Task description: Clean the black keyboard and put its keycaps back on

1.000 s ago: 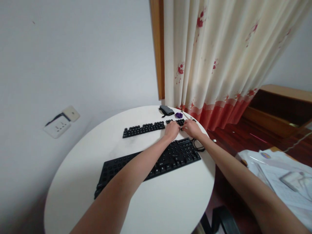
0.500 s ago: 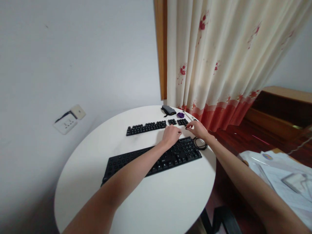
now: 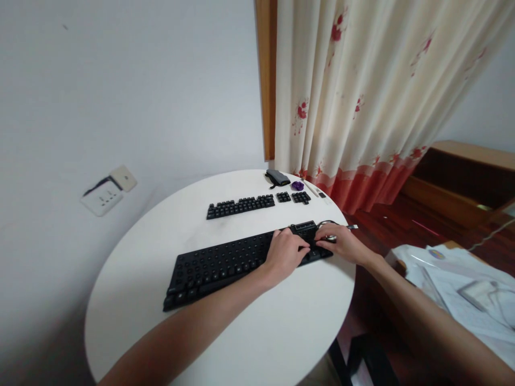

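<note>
A black keyboard [image 3: 217, 262] lies across the round white table [image 3: 257, 332], many of its key positions on the left bare down to small round stems. Over its number pad, my left hand [image 3: 286, 247] is closed in a pinch, fingertips down at the keys. Facing it from the right, my right hand [image 3: 337, 240] pinches too, low over the same keys. Each pinch seems to hold a small black keycap, hard to make out against the keyboard. Beyond the keyboard, loose black keycaps [image 3: 241, 206] stand in rows, with two smaller groups [image 3: 284, 197] [image 3: 301, 197] to their right.
At the table's far edge are a grey pouch [image 3: 277, 178], a crumpled purple thing [image 3: 298, 186] and a slim white stick-like tool [image 3: 309, 187]. A coiled cable with a plug [image 3: 352, 227] lies by my right hand. Papers [image 3: 462, 289] cover a surface at the right.
Both hands have come back from beside the loose keycaps to the keyboard's number pad. The right-hand keycap group has lost some of its nearer corner or was partly covered before.
</note>
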The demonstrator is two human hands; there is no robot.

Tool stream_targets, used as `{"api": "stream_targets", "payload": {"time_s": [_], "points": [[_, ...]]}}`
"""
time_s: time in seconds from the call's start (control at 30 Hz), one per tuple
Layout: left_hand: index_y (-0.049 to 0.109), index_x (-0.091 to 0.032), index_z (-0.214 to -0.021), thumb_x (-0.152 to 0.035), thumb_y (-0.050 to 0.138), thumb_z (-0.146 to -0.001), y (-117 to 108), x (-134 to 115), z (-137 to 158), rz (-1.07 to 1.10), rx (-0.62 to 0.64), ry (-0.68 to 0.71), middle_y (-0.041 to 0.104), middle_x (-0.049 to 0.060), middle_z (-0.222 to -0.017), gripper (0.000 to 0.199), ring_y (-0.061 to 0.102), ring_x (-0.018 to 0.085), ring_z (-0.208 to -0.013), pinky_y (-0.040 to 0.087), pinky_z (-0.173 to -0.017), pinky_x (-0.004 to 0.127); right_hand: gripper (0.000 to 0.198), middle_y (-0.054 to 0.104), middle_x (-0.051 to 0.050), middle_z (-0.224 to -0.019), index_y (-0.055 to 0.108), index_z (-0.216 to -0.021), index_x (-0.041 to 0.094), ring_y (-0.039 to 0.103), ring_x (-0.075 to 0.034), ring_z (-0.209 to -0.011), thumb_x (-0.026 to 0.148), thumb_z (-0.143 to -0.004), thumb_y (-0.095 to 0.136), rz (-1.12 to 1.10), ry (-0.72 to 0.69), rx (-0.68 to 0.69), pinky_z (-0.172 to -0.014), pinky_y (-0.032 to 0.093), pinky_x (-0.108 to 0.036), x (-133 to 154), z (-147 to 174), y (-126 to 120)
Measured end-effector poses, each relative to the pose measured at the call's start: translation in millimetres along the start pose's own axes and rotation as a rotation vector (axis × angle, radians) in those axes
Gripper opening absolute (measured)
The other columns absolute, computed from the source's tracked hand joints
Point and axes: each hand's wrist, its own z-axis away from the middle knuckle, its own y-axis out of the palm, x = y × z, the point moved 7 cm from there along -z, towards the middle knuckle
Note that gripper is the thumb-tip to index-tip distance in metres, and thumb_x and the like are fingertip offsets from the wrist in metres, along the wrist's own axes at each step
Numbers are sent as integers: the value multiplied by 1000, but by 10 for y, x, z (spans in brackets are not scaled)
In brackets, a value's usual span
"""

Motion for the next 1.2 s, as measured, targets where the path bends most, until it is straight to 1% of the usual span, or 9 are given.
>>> {"api": "stream_targets", "payload": {"time_s": [0.23,0.4,0.5,0.57,0.67,0.77,0.87,1.03,1.2], "points": [[78,-31,-95,-33,66,-92,32,-20,31,-33,-24,20,77,-2,-99,13,57,22,-93,37,-81,39,11,72,-7,-91,72,-89,22,65,-21,-87,28,-92,64,33,-70,61,-81,51,-37,53,0,91],[77,-29,-93,-31,60,-95,18,-120,52,-133,-13,81,77,0,-95,18,54,22,-91,35,-78,39,11,71,-8,-91,72,-91,21,64,-22,-88,25,-93,62,85,-127,96,-81,50,-37,104,0,104],[76,-27,-88,-30,53,-98,33,-179,53,-216,24,126,75,2,-89,25,51,23,-89,33,-76,40,13,71,-7,-92,72,-92,21,62,-22,-89,22,-94,60,130,-143,122,-81,50,-37,116,4,125],[74,-26,-86,-28,52,-99,47,-208,58,-266,32,150,73,3,-88,26,50,23,-90,33,-75,40,15,70,-7,-92,72,-91,21,61,-22,-89,20,-95,58,164,-160,143,-81,49,-37,127,4,148],[73,-23,-87,-26,51,-99,63,-237,88,-311,11,172,72,3,-91,25,51,23,-94,33,-75,40,19,70,-8,-93,73,-90,21,60,-22,-89,19,-96,55,199,-188,157,-80,49,-36,174,-1,166],[73,-22,-94,-28,47,-101,73,-258,135,-330,-4,179,70,4,-97,27,51,23,-96,34,-77,41,20,69,-8,-93,73,-92,22,60,-22,-88,19,-96,54,228,-198,157,-79,50,-37,248,10,166],[72,-20,-100,-29,43,-103,59,-272,171,-330,-11,174,69,7,-102,30,52,23,-99,36,-80,40,19,69,-9,-95,73,-93,22,60,-23,-89,21,-96,55,265,-189,115,-79,51,-39,312,62,162],[71,-20,-105,-29,43,-102,28,-295,183,-305,-6,179,65,8,-109,30,51,24,-104,38,-84,39,19,68,-10,-105,74,-95,25,59,-27,-98,23,-95,55,285,-138,-40,-84,52,-46,313,199,169],[71,-21,-108,-29,41,-102,22,-276,192,-280,-1,152,65,8,-112,32,51,24,-106,39,-85,39,19,68,-10,-104,74,-97,25,58,-27,-99,23,-95,55,270,-90,-139,-85,52,-47,274,271,181]]}}
